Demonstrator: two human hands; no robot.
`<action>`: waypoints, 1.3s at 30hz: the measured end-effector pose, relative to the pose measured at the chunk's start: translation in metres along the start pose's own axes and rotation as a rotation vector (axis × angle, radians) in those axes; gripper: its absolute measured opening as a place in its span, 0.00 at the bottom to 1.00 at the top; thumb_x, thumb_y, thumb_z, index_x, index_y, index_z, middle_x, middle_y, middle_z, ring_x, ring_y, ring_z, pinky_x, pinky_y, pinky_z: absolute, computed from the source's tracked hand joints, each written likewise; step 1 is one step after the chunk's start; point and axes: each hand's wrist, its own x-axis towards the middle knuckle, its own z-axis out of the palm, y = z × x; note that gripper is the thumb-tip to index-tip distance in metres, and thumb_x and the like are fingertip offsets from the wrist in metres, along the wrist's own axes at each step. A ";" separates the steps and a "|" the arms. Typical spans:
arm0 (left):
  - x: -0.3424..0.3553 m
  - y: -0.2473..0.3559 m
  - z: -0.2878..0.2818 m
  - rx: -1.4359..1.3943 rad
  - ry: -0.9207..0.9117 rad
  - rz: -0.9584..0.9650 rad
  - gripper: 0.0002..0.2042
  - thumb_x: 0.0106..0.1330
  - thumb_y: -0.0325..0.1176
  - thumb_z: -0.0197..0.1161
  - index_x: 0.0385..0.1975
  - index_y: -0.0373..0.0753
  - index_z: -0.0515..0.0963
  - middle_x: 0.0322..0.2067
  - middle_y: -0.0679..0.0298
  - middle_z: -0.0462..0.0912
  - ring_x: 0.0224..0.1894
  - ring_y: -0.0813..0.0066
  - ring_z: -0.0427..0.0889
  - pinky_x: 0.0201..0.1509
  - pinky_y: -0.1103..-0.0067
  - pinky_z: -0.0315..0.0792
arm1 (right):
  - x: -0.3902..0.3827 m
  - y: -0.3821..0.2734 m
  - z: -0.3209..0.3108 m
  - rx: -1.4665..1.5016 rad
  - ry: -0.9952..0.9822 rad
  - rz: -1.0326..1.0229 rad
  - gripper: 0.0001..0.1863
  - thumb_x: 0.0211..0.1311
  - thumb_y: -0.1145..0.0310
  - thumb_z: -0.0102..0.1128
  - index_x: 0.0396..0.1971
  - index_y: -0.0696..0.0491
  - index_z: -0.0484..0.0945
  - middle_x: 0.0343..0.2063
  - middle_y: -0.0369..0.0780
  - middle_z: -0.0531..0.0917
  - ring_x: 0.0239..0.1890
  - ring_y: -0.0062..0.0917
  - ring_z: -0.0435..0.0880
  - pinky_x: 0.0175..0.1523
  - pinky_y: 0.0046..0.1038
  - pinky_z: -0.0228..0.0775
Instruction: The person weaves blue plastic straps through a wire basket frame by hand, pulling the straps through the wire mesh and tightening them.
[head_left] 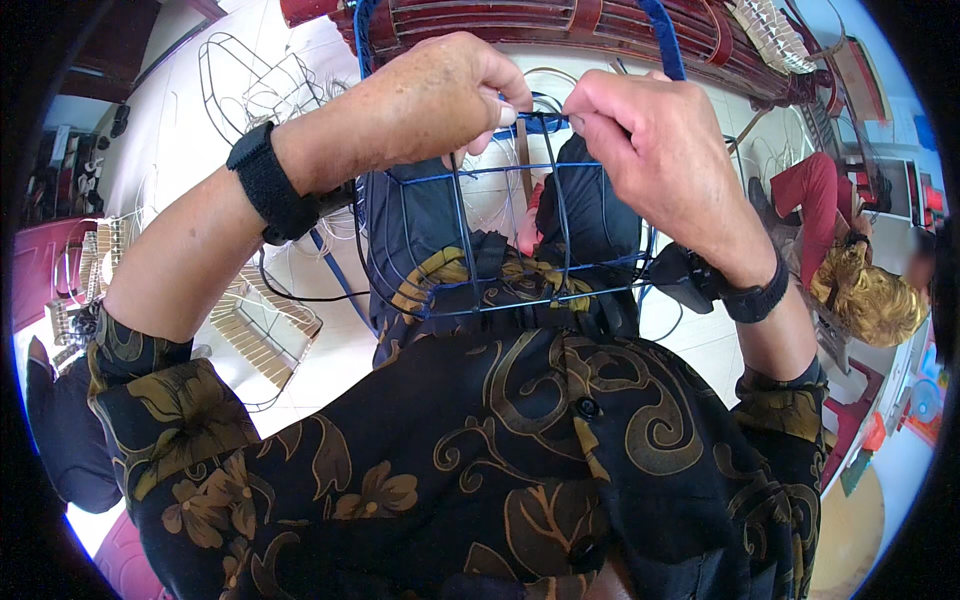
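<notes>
A wire frame with blue and black strands lies over my lap, with a blue band rising from its top. My left hand is curled at the frame's upper edge, its fingertips gripping the rim, with something white at one fingertip. My right hand is closed in a pinch on a thin dark blue cord at the same edge, a short gap to the right of my left hand. Some of the fingertips are hidden. Black straps circle both my wrists.
A red wooden bench stands ahead. Loose wire loops and a woven frame lie on the tiled floor to the left. A person in red trousers sits at the right, near a white surface holding small items. Dark shelving is at the far left.
</notes>
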 end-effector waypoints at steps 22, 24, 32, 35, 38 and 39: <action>0.019 0.008 -0.015 -0.213 -0.207 -0.208 0.08 0.68 0.34 0.65 0.40 0.38 0.84 0.18 0.70 0.81 0.17 0.86 0.78 0.21 0.89 0.68 | -0.019 -0.030 0.013 -0.286 0.062 -0.144 0.06 0.43 0.69 0.66 0.23 0.51 0.78 0.19 0.34 0.81 0.27 0.26 0.81 0.42 0.31 0.65; 0.023 0.010 -0.017 -0.198 -0.236 -0.203 0.07 0.67 0.33 0.65 0.39 0.37 0.84 0.19 0.69 0.81 0.17 0.85 0.78 0.21 0.88 0.68 | -0.018 -0.034 0.011 -0.265 0.049 -0.119 0.06 0.43 0.69 0.66 0.23 0.51 0.79 0.18 0.35 0.81 0.26 0.27 0.82 0.41 0.32 0.65; 0.025 0.018 -0.013 -0.065 -0.230 -0.129 0.06 0.66 0.30 0.65 0.36 0.35 0.84 0.19 0.69 0.81 0.18 0.85 0.78 0.24 0.84 0.71 | -0.012 -0.048 0.026 -0.316 0.020 0.020 0.06 0.45 0.71 0.66 0.20 0.51 0.76 0.15 0.37 0.78 0.23 0.29 0.82 0.38 0.32 0.70; 0.022 0.014 -0.014 0.114 -0.183 0.037 0.05 0.65 0.29 0.65 0.35 0.34 0.84 0.20 0.67 0.81 0.20 0.82 0.80 0.26 0.80 0.72 | -0.012 -0.041 0.017 -0.295 -0.073 0.058 0.05 0.54 0.68 0.64 0.21 0.50 0.78 0.15 0.37 0.79 0.22 0.31 0.82 0.40 0.34 0.73; 0.019 0.006 -0.004 0.400 0.008 0.363 0.05 0.64 0.30 0.65 0.34 0.35 0.83 0.20 0.59 0.81 0.21 0.70 0.81 0.27 0.75 0.74 | -0.012 -0.016 -0.005 0.097 -0.049 0.126 0.10 0.66 0.63 0.60 0.29 0.54 0.82 0.20 0.41 0.81 0.25 0.36 0.84 0.37 0.34 0.75; 0.018 0.003 -0.001 0.478 0.072 0.458 0.05 0.64 0.30 0.65 0.34 0.36 0.82 0.20 0.56 0.81 0.22 0.65 0.82 0.28 0.73 0.74 | -0.009 -0.004 -0.011 0.052 -0.014 0.075 0.12 0.68 0.63 0.60 0.31 0.57 0.81 0.23 0.43 0.82 0.27 0.36 0.84 0.36 0.34 0.74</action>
